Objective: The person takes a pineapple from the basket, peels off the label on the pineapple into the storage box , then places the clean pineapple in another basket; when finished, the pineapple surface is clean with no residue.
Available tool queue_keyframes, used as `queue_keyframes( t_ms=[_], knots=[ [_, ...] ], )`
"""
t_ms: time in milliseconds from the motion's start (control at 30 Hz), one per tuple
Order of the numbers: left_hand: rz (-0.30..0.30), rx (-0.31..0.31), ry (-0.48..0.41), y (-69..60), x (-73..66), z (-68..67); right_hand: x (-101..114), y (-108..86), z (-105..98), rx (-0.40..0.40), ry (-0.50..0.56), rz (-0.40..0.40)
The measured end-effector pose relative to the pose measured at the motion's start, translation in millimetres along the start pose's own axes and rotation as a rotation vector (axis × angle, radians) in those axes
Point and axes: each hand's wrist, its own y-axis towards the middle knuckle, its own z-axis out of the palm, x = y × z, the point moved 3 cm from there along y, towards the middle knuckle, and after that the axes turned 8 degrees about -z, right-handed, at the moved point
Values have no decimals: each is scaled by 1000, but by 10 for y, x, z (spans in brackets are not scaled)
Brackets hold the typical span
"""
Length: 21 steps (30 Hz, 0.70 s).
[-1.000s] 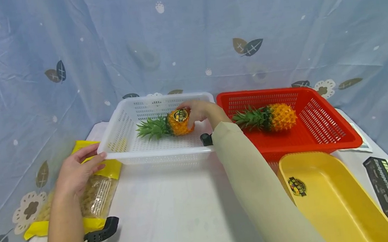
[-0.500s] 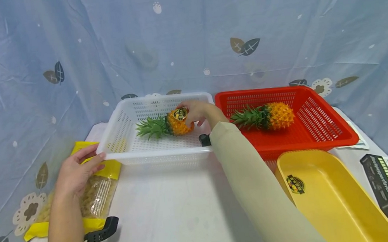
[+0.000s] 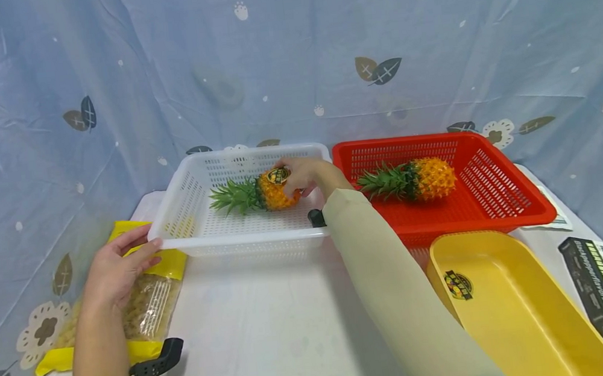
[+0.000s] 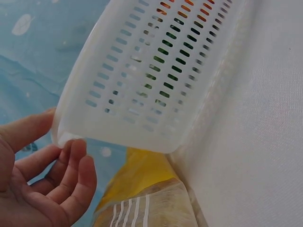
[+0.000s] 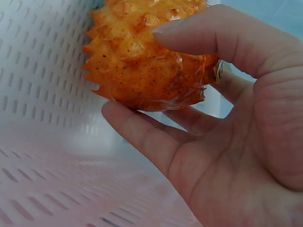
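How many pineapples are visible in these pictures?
2. One pineapple lies in the white basket, held by the right hand; the other pineapple lies in the red basket. No others show.

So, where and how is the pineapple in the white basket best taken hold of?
Probably by its rounded orange body, from the right and above: the pineapple lies on its side, spiky leaves pointing left, and the right hand grips that leafless end.
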Motion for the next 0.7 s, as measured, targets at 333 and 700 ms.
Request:
queue_keyframes(
  t_ms=[333, 700],
  knots=[
    [6, -1, 10, -7, 5, -2, 7, 4, -3, -61, 86, -66],
    [13, -2, 16, -11, 3, -6, 44, 18, -65, -91, 170, -140]
  ],
)
